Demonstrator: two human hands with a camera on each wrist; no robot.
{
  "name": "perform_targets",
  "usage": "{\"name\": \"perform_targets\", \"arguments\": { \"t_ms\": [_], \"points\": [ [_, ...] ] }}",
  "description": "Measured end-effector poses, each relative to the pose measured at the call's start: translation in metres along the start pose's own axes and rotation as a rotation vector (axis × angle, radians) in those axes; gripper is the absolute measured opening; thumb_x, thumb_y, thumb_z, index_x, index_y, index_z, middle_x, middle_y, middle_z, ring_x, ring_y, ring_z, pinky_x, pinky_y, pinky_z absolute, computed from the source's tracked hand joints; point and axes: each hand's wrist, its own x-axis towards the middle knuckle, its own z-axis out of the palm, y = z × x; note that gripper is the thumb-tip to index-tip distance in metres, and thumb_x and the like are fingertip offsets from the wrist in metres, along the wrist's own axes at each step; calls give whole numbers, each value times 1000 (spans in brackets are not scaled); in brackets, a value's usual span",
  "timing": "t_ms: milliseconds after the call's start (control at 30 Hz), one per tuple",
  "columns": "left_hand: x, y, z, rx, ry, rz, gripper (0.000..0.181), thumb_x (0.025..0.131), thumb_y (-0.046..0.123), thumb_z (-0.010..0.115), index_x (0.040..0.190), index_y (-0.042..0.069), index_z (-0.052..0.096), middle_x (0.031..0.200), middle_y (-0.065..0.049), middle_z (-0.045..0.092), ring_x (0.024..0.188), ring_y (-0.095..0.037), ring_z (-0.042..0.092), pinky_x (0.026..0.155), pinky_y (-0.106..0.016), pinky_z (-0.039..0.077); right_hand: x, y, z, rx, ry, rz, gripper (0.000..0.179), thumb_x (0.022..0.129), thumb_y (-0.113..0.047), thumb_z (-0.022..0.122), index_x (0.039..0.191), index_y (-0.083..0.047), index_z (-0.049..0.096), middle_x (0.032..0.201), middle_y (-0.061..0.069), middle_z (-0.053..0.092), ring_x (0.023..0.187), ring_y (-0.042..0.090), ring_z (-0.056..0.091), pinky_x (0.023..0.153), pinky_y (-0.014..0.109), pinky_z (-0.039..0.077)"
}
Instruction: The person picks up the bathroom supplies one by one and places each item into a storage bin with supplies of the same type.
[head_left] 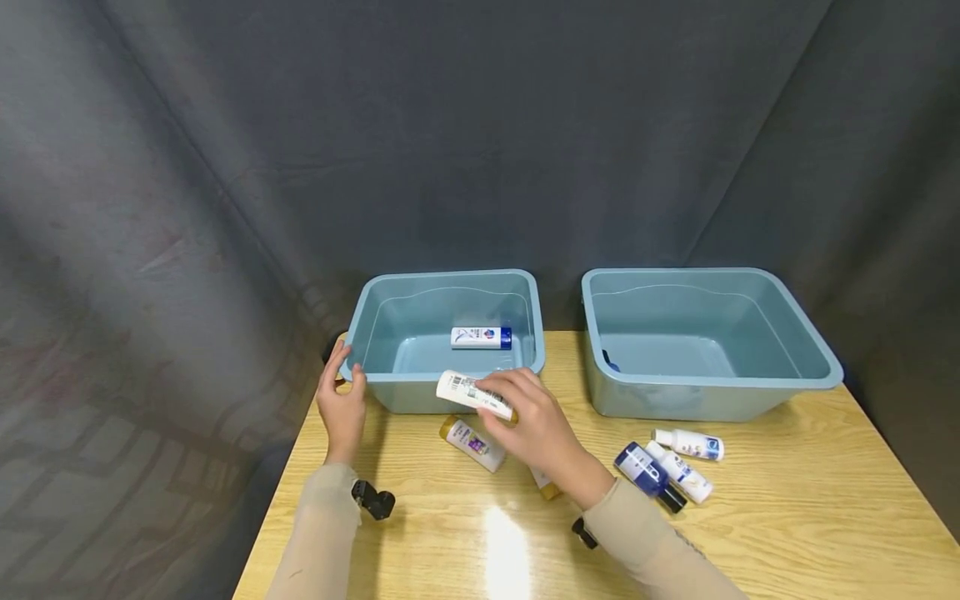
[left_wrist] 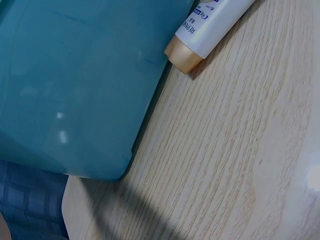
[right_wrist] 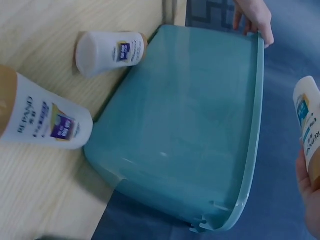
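My left hand [head_left: 343, 414] grips the rim at the near left corner of the left blue plastic tub [head_left: 420, 377]. Between thumb and fingers, my right hand [head_left: 534, 419] holds a white shampoo bottle [head_left: 463, 390] with a gold cap, tilted just over the tub's near rim. The same bottle [right_wrist: 306, 112] shows at the right edge of the right wrist view, beyond the rim. Inside this tub lies a white bottle with a blue cap [head_left: 477, 337]. Two gold-capped white bottles lie on the table before it: one [head_left: 478, 445] in plain sight, another [head_left: 543, 480] partly hidden beneath my right hand.
To the right stands a second blue tub [head_left: 720, 382], with a small dark blue thing [head_left: 611, 362] at its left inside wall. In front of it lie a navy bottle [head_left: 642, 468] and two white bottles, one [head_left: 692, 444] behind the other [head_left: 686, 477]. A grey curtain [head_left: 480, 150] hangs behind.
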Motion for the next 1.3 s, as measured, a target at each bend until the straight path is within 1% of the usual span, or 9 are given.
{"name": "perform_targets", "arguments": {
  "t_ms": [67,200,467,733,867,933,1067,1167,1300],
  "points": [
    [2,-12,0,7,5,8,37,94,4,61,130,8,66,144,-5,55,131,-20,47,83,-22,34,2,1,-2,0,2,2,36,81,-10,79,115,-4,69,113,8,67,104,22,59,91,34,51],
    [1,-11,0,20,6,3,37,94,5,61,131,10,65,144,-4,55,130,-18,48,84,-21,35,5,5,-3,7,21,-12,38,79,-10,80,115,-4,69,113,8,67,104,23,60,91,36,51],
    [-1,-12,-1,25,1,-16,38,94,5,60,131,8,64,144,-3,54,129,-18,49,85,-22,35,10,9,-7,8,4,-11,37,81,-10,79,116,-4,69,114,8,66,106,22,59,91,35,51],
    [0,-14,0,29,3,-9,37,94,5,61,131,8,65,144,-6,55,129,-18,49,85,-21,35,16,15,-9,5,-1,25,35,80,-11,79,114,-5,70,115,8,67,107,23,59,93,37,50],
    [0,-15,0,30,8,-6,37,94,5,61,131,8,65,144,-4,55,129,-18,49,85,-21,35,18,17,-10,-7,-12,52,35,81,-12,79,115,-6,70,115,6,67,106,21,59,92,36,50],
    [1,-14,0,29,10,-5,38,94,5,61,131,8,65,143,-4,55,129,-18,49,85,-21,35,20,18,-10,-12,-19,62,35,81,-12,79,115,-7,70,115,6,67,107,21,58,94,36,49],
    [1,-13,1,35,12,-5,38,94,4,61,132,9,65,143,-4,55,130,-17,49,85,-21,35,22,21,-10,-14,-30,72,34,82,-12,78,115,-6,70,115,7,67,107,21,58,95,35,49],
    [1,-13,1,44,15,-4,38,94,4,61,131,9,65,143,-6,55,130,-17,48,85,-21,35,24,26,-10,-12,-34,74,35,82,-11,78,115,-6,70,115,7,67,107,21,58,94,35,49],
    [2,-12,1,31,21,1,38,93,3,61,130,9,65,143,-7,55,130,-18,49,84,-21,35,26,32,-8,-25,-42,76,35,82,-11,78,115,-6,70,115,7,67,107,21,58,95,36,50]
  ]
}}
